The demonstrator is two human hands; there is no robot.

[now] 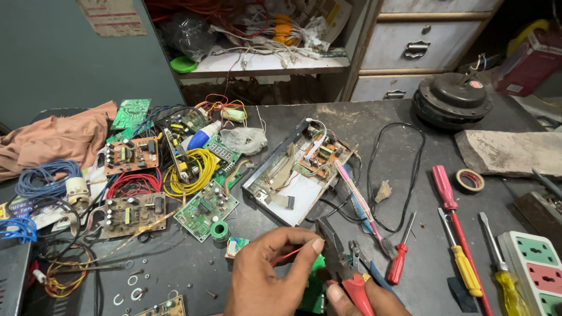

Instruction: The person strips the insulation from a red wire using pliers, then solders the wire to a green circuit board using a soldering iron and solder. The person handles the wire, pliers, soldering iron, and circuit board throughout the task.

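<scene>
Far left there's a peach-coloured cloth [55, 140] bunched up and cut off by the frame edge, with a blue wire coil [44, 175] just below it. Next over is a heap of circuit boards [132, 153], a red wire coil [134, 184] and a yellow wire coil [190, 172] all piled over each other, so it's hard to tell where one board stops.

The dark, dusty tabletop [351, 117] carries all of it. Behind it sit a cluttered shelf [263, 63] full of tangled cables and a set of pale drawers [418, 44].

Bottom middle, the left hand [266, 278] comes up from the lower edge, wrist cut off, fingers [304, 246] pinched closed on a thin red wire [287, 256]. Just right of it the right hand [366, 298] is mostly out of frame; it's wrapped around the red handles of the pliers [339, 263], whose dark nose sits right at the wire by the left fingertips. A green board under the hands is mostly hidden.

Above the hands lies an opened device tray [298, 172] with a board inside. Further right: a small red screwdriver [401, 257], a long red screwdriver [453, 219], two yellow-handled screwdrivers [468, 269], a tape roll [470, 179], a round black motor [452, 99], and a power strip [535, 269] cut off at the corner.
</scene>
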